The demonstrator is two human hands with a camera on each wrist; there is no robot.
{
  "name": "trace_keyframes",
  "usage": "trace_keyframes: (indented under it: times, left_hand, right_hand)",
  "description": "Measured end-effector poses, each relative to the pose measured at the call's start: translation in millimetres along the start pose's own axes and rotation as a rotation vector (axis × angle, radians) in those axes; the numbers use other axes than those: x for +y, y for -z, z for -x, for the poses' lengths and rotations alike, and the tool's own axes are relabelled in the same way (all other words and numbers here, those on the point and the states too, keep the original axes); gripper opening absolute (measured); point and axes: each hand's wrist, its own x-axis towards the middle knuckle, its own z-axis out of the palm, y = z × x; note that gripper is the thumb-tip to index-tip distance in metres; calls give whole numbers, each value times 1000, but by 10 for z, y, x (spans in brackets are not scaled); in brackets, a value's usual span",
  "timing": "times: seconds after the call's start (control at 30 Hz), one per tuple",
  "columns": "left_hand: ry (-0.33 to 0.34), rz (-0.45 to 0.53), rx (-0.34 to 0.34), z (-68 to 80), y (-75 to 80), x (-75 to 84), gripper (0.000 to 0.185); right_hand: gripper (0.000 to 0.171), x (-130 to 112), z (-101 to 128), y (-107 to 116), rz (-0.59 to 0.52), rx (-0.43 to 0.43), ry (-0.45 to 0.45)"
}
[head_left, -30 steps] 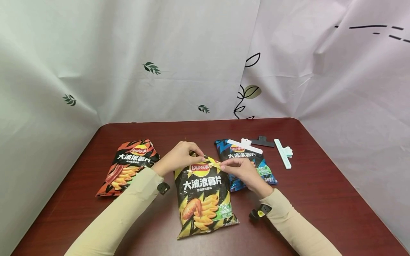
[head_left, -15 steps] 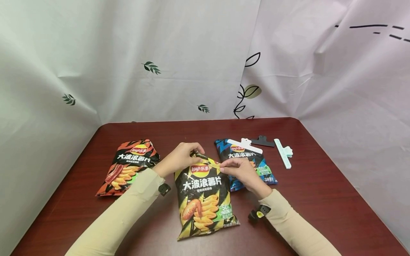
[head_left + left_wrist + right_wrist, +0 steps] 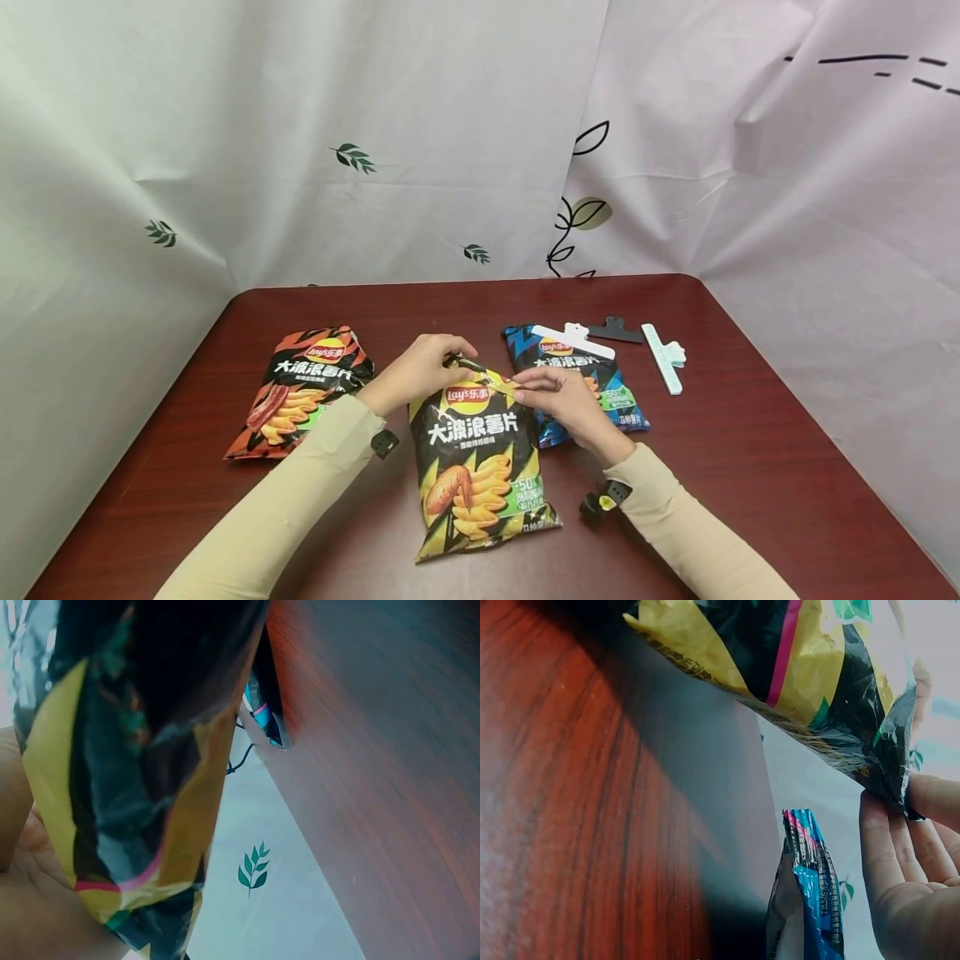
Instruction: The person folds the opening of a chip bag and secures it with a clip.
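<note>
A black-and-yellow bag of potato chips (image 3: 480, 467) stands in the middle of the head view, its front towards me and its top edge creased. My left hand (image 3: 422, 372) grips the top left corner, with the fingertips partly hidden behind the bag. At the top right corner, my right hand (image 3: 564, 406) pinches the edge between thumb and fingers. The right wrist view shows that pinch on the bag's dark corner (image 3: 892, 761), with the other fingers (image 3: 881, 847) behind it. In the left wrist view the bag's side (image 3: 142, 772) covers much of the left hand.
A red bag of chips (image 3: 300, 392) lies to the left. A blue bag of chips (image 3: 626, 400) lies behind my right hand, with a white clip (image 3: 577, 340) over its top. Beyond are a black clip (image 3: 615, 331) and a pale mint clip (image 3: 663, 360) on the dark red table (image 3: 750, 483).
My left fingers have drawn back slightly from the middle of the top edge, baring a dark strip there. The right hand still pinches its corner, and the bag has hardly moved.
</note>
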Motion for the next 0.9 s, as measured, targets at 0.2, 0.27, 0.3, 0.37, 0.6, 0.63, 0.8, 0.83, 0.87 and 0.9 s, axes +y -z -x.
trace_keyframes:
  times: [0.2,0.27,0.3,0.37,0.6,0.63,0.8,0.83,0.87,0.9]
  left_hand:
    - [19,-10,8,-4,-29,-19,34]
    - [33,-13,10,-2,-38,-26,35]
    - [41,-13,10,1,-42,-30,34]
    - [52,-3,10,7,-46,-40,30]
    - [36,30,21,13,-54,-65,13]
    - [33,33,23,12,-55,-64,12]
    - [27,43,40,20,-57,-37,9]
    - [28,44,44,21,-59,-30,9]
    - [30,48,48,23,-63,-26,8]
    - [32,51,52,25,-67,-23,8]
  right_hand:
    - [37,11,3,9,16,-1,-22]
    - [38,13,5,12,19,1,-32]
    - [38,13,6,11,17,1,-36]
    - [39,13,8,11,9,-1,-43]
    - [38,5,14,12,-11,-8,-44]
    - [37,4,14,14,-11,-8,-42]
    - [35,1,9,22,-18,-15,-46]
    - [35,-1,9,23,-21,-19,-48]
    - [36,-2,11,24,-23,-23,-49]
    - [36,-5,12,24,-27,-28,-51]
